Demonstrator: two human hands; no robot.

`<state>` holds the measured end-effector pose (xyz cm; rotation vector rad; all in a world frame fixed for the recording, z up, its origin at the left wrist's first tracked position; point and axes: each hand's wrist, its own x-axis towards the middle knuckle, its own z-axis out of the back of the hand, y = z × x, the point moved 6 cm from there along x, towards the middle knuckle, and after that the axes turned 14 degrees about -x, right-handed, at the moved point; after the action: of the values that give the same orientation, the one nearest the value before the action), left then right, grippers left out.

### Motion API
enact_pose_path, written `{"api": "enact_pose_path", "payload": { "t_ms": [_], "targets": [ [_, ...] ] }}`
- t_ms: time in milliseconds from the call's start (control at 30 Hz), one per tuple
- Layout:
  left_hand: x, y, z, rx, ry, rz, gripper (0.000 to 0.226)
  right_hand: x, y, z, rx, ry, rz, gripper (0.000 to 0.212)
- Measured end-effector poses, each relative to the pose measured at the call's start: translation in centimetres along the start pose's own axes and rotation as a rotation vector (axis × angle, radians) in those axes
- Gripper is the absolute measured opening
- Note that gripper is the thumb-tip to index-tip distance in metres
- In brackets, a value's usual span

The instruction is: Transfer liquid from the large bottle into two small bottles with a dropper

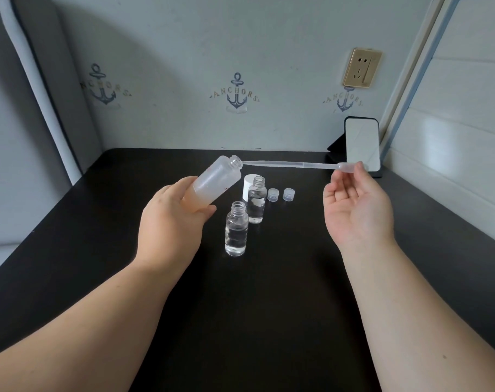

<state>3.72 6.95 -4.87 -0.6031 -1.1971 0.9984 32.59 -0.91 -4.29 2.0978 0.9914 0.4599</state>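
My left hand (170, 219) grips the base of the large frosted bottle (216, 181), lifted off the table and tilted so its open neck points up and to the right. My right hand (356, 205) pinches the bulb of a clear plastic dropper (291, 164), which lies almost level with its thin tip at the large bottle's mouth. Two small clear bottles stand uncapped on the black table (268, 306): the nearer one (236, 229) and the farther one (256, 200), both holding clear liquid.
A white cap (248, 188) stands behind the farther small bottle. Two small translucent caps (272, 194) (288, 194) lie to its right. A phone on a stand (361, 147) leans at the back right corner. Walls close in behind and on both sides.
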Motion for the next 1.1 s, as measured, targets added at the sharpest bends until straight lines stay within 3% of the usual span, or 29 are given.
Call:
{"api": "enact_pose_path", "payload": {
  "t_ms": [133,267,467,533,733,867,967,1100],
  "targets": [
    [0.0,0.0,0.0,-0.051,-0.007,0.027,0.024,0.0,0.0,0.2,0.044,-0.035,-0.009,0.013],
    [0.0,0.1,0.1,-0.098,-0.025,0.068,0.027,0.0,0.0,0.3,0.072,-0.045,-0.012,0.025],
    [-0.1,0.5,0.0,-0.152,-0.022,0.126,0.021,0.2,0.1,0.4,0.053,-0.032,-0.011,0.009],
    [-0.1,0.5,-0.1,-0.166,-0.021,0.137,0.024,0.2,0.1,0.4,0.045,-0.026,-0.011,0.007],
    [0.0,0.8,-0.2,-0.173,0.000,0.188,0.038,0.3,0.2,0.1,0.016,-0.014,0.006,0.037],
    [0.0,0.9,-0.2,-0.220,0.011,0.211,0.052,0.2,0.2,0.1,-0.009,-0.002,0.014,0.030],
    [-0.4,0.4,0.9,-0.328,-0.071,0.216,0.055,0.2,0.2,0.1,-0.007,-0.010,0.008,0.025],
    [-1.4,-1.9,3.4,-0.358,-0.255,0.020,0.043,0.1,0.1,0.1,-0.027,-0.009,0.013,0.020]
  ]
}}
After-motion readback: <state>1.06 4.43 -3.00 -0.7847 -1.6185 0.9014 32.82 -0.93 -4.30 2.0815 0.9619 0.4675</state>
